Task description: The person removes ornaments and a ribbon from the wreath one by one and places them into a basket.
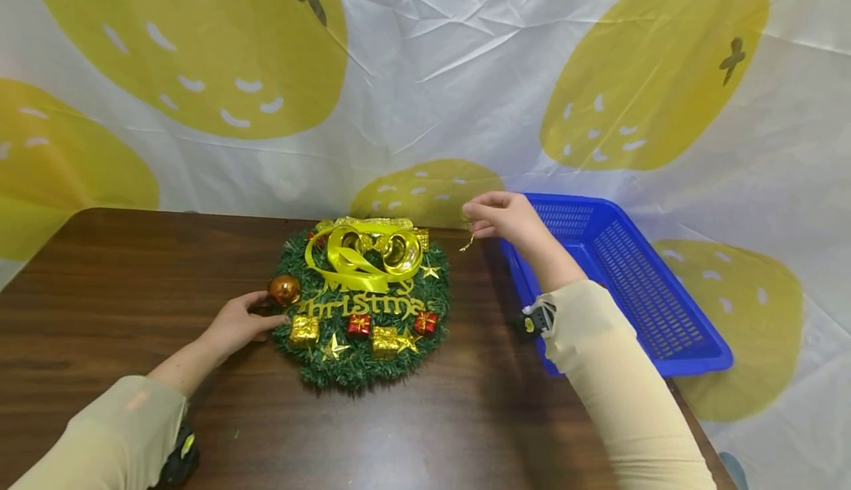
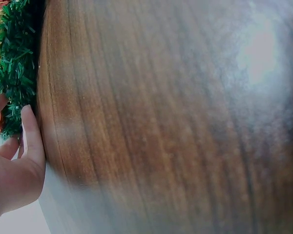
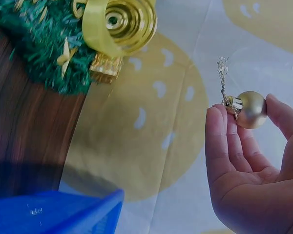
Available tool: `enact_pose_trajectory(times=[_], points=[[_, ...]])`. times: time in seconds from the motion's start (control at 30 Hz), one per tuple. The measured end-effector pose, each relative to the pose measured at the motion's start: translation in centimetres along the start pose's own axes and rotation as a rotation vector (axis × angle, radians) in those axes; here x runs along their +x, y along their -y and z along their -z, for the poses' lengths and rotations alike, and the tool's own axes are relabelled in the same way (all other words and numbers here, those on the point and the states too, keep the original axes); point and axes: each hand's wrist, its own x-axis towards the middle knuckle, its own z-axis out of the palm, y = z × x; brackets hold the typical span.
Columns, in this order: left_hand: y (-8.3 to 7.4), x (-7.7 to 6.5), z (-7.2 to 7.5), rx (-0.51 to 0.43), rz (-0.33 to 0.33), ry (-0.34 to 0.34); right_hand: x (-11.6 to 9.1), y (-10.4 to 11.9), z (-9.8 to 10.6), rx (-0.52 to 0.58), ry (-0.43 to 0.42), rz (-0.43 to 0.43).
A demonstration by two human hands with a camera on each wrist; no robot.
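Observation:
A green Christmas wreath [image 1: 355,376] lies on the table, with gold "Merry Christmas" lettering, red and gold gift boxes, gold stars, and yellow ribbon with gold bells [image 1: 401,253] at its top. At the wreath's left edge, my left hand [image 1: 233,327] holds the rim between thumb and fingers, right beside a shiny orange-brown bauble [image 1: 284,290]. My right hand [image 1: 503,218] is raised to the right of the wreath. Between thumb and fingertips it pinches a small matte gold bauble [image 3: 253,109] with a gold tinsel tie [image 3: 222,78]. In the head view the fingers hide that bauble's ball.
A blue plastic basket [image 1: 665,353] stands at the table's right edge, under and beside my right forearm. The dark wooden table [image 1: 126,290] meets a hanging white cloth [image 1: 432,91] with yellow fruit prints at the back.

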Motion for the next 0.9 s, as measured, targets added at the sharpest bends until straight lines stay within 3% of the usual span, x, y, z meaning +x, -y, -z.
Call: enact_pose_trajectory(times=[0.2, 0.5, 0.9], points=[[0.2, 0.1, 0.0, -0.006, -0.012, -0.001, -0.1, -0.5, 1.9, -0.05, -0.027, -0.04], [0.0, 0.1, 0.1, -0.001, 0.003, 0.009, -0.2, -1.7, 4.7, 0.035, -0.065, -0.054], [0.3, 0.2, 0.2, 0.007, -0.009, 0.008, -0.4, -3.8, 7.4, 0.022, -0.085, -0.101]])
